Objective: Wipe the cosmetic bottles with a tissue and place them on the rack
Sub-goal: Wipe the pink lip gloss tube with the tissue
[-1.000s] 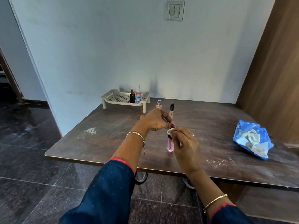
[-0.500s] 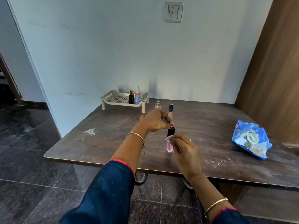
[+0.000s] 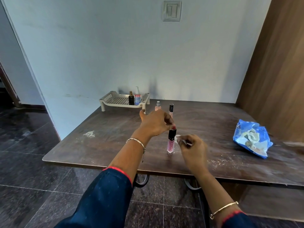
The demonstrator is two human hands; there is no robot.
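- While the pink gloss tube (image 3: 171, 144) stands upright on the bench (image 3: 115, 137), your left hand (image 3: 156, 124) pinches its black cap from above.
- Your right hand (image 3: 194, 150) has its fingers (image 3: 185, 143) curled round the tissue (image 3: 177, 139), just beside the cap's lower edge; I cannot tell whether they touch.
- Expect it to be light, stiff, smooth and tall for its base — prone to tipping, so keep hold of the cap or grip the body low.
- The spray bottle (image 3: 158, 106) and slim tube (image 3: 171, 108) stand between it and the rack (image 3: 111, 100) — lift over them.
- The rack's right end holds a dark bottle (image 3: 131, 98) and a pump bottle (image 3: 137, 97).
- The blue packet (image 3: 251, 139) lies well apart.
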